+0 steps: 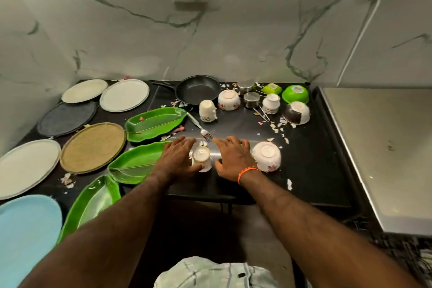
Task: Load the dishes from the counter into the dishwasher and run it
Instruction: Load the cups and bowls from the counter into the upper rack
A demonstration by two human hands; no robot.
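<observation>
An upturned white cup [201,156] stands on the black counter [311,170] between my two hands. My left hand [178,158] touches its left side, thumb curled under near its base. My right hand [233,159], orange band at the wrist, lies flat just right of it with fingers spread. An upturned white flowered bowl [266,155] sits right of my right hand. A fork [199,127] lies just beyond my hands. Behind are another upturned cup [207,110], a flowered bowl [228,100] and a black frying pan [197,90].
Round plates [124,94] and green leaf-shaped dishes [152,125] fill the counter's left half. Steel cups [251,99], a green bowl [295,93] and a dark bowl [295,112] stand at the back right. Food scraps are scattered around. A steel surface [383,152] adjoins on the right.
</observation>
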